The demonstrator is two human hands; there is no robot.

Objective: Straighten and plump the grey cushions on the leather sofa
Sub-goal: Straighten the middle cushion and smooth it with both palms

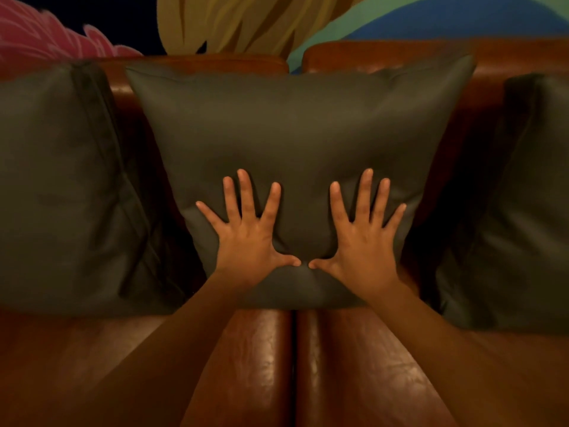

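Three grey cushions lean against the back of a brown leather sofa (261, 365). The middle cushion (292, 118) stands upright over the gap between the two seat pads. My left hand (249, 238) and my right hand (363, 238) lie flat on its lower front, fingers spread wide, thumbs nearly touching. The fabric dents slightly between the thumbs. The left cushion (58, 186) stands at an angle with a creased side seam. The right cushion (523, 211) is cut off by the frame edge.
Behind the sofa back is a wall painted with pink, tan, green and blue shapes (246, 23). The sofa's backrest (385, 53) is split into two sections. The seat pads extend toward me below the cushions.
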